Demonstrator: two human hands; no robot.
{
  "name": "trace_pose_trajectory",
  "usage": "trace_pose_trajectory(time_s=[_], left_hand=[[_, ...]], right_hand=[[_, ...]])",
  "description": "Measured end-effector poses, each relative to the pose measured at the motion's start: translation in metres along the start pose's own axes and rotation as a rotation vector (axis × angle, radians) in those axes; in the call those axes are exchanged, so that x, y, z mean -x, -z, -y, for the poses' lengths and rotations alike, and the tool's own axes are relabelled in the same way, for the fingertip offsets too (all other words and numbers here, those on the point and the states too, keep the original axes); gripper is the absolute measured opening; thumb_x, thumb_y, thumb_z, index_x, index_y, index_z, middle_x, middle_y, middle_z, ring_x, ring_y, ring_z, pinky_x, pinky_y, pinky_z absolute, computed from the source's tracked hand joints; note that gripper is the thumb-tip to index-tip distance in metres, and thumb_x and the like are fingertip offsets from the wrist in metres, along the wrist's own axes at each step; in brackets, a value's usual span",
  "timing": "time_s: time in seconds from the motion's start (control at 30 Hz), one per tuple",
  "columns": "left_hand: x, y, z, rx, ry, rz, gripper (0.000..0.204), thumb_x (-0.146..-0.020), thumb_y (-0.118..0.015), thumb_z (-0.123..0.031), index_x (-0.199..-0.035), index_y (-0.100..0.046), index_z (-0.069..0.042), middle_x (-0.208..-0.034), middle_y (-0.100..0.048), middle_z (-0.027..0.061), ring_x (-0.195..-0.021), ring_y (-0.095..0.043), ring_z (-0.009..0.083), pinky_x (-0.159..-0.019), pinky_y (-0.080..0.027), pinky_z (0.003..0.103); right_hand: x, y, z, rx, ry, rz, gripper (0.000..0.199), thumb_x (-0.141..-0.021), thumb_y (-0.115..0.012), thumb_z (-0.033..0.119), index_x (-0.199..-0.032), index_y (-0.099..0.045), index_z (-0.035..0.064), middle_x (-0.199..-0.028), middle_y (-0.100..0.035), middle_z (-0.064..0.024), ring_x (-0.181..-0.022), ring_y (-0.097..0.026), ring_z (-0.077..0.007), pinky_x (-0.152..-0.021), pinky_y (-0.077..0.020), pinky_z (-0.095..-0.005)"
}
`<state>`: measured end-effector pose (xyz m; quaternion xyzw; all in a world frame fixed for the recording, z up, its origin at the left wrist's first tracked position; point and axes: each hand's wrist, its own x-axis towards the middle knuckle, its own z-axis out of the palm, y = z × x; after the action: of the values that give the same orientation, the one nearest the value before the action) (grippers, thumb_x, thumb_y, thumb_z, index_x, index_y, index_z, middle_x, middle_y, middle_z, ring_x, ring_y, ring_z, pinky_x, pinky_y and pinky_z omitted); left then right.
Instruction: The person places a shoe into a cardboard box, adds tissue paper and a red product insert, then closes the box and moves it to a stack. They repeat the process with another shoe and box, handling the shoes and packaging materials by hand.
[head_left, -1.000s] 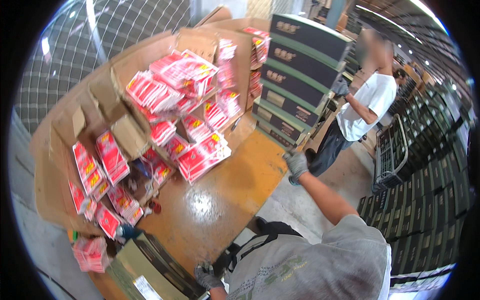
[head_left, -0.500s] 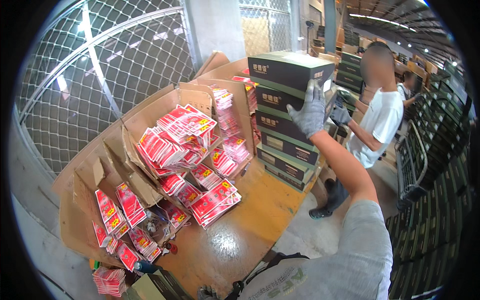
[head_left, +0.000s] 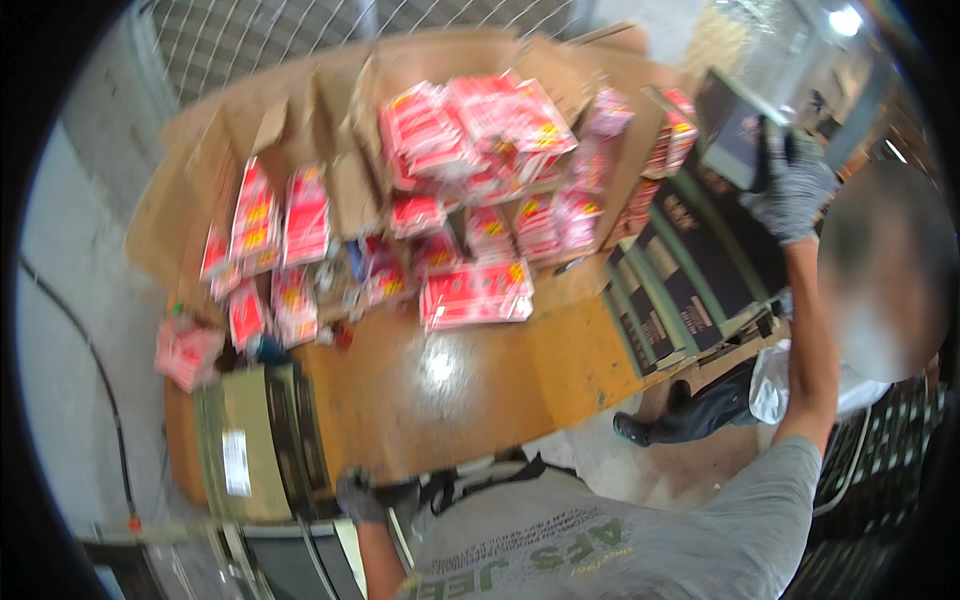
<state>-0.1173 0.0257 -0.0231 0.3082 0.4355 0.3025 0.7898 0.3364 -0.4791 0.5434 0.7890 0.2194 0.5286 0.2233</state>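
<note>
My right hand (head_left: pixel 790 190), in a grey work glove, reaches far to the right with its fingers apart. It lies against the end of the dark top box (head_left: pixel 732 130) on a stack of dark, green-edged boxes (head_left: pixel 690 255). My left hand (head_left: pixel 364 497), gloved too, is low beside the near table edge, close to a green and black box stack (head_left: pixel 240 430) at the left. Its fingers are blurred and partly hidden.
Red-and-white printed packets (head_left: pixel 475 295) lie in piles among cardboard dividers (head_left: pixel 350 185) on the orange table (head_left: pixel 460 390). A co-worker in a white shirt (head_left: pixel 772 385) stands close at the right. Wire mesh (head_left: pixel 290 45) rises behind, and a black cable (head_left: pixel 90 350) hangs at the left.
My view has turned and tilted down, so the left box stack and my left hand show more fully. My right hand stays at the top box. The co-worker appears nearer my right arm.
</note>
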Motion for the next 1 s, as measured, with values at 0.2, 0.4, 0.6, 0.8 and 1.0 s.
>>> trace_pose_trajectory(time_s=[0.2, 0.4, 0.6, 0.8, 1.0], left_hand=[[0.017, 0.008, -0.033, 0.099, -0.036, 0.109, 0.031, -0.092, -0.071, -0.018, -0.121, -0.063, -0.009, -0.096, -0.068, 0.0074, -0.081, -0.065, 0.0200, -0.068, -0.056, 0.034], [0.019, -0.043, -0.041, -0.097, -0.010, 0.055, 0.044, -0.091, -0.075, -0.025, -0.128, -0.061, -0.008, -0.113, -0.070, 0.0121, -0.097, -0.070, 0.0246, -0.080, -0.058, 0.039], [0.060, -0.146, -0.051, -0.204, 0.245, 0.346, 0.074, -0.095, -0.068, -0.048, -0.152, -0.039, -0.011, -0.143, -0.054, 0.0115, -0.125, -0.058, 0.0262, -0.105, -0.048, 0.046], [0.045, -0.176, -0.038, -0.638, -0.131, 0.585, 0.092, -0.094, -0.068, -0.055, -0.154, -0.030, 0.002, -0.142, -0.052, 0.0213, -0.128, -0.052, 0.0283, -0.110, -0.041, 0.040], [0.026, -0.201, -0.052, -0.833, -0.287, 0.513, 0.084, -0.098, -0.064, -0.054, -0.153, -0.034, 0.003, -0.140, -0.054, 0.0223, -0.126, -0.054, 0.0292, -0.108, -0.043, 0.039]], right_hand=[[0.014, 0.057, 0.081, -0.222, 0.069, 0.012, 0.104, -0.068, -0.092, 0.029, -0.154, -0.037, 0.0070, -0.134, -0.055, -0.0231, -0.115, -0.061, -0.0393, -0.098, -0.0527, -0.0486], [0.057, 0.085, 0.196, -1.192, -0.189, 0.229, 0.089, -0.066, -0.091, 0.032, -0.142, -0.052, 0.0086, -0.138, -0.051, -0.0230, -0.129, -0.050, -0.0402, -0.107, -0.0416, -0.0514], [0.144, 0.077, 0.376, -1.203, 0.308, 0.443, 0.091, -0.058, -0.085, 0.026, -0.143, -0.054, 0.0235, -0.135, -0.044, -0.0254, -0.129, -0.043, -0.0468, -0.111, -0.0336, -0.0631], [0.162, 0.101, 0.457, -1.534, 0.457, 0.507, 0.083, -0.068, -0.083, 0.033, -0.143, -0.052, 0.0131, -0.137, -0.050, -0.0221, -0.130, -0.049, -0.0435, -0.115, -0.0348, -0.0566], [0.220, 0.062, 0.444, -1.372, -0.670, 0.421, 0.060, -0.093, -0.070, 0.037, -0.140, -0.055, 0.0031, -0.135, -0.057, -0.0250, -0.126, -0.055, -0.0417, -0.110, -0.0427, -0.0490]])
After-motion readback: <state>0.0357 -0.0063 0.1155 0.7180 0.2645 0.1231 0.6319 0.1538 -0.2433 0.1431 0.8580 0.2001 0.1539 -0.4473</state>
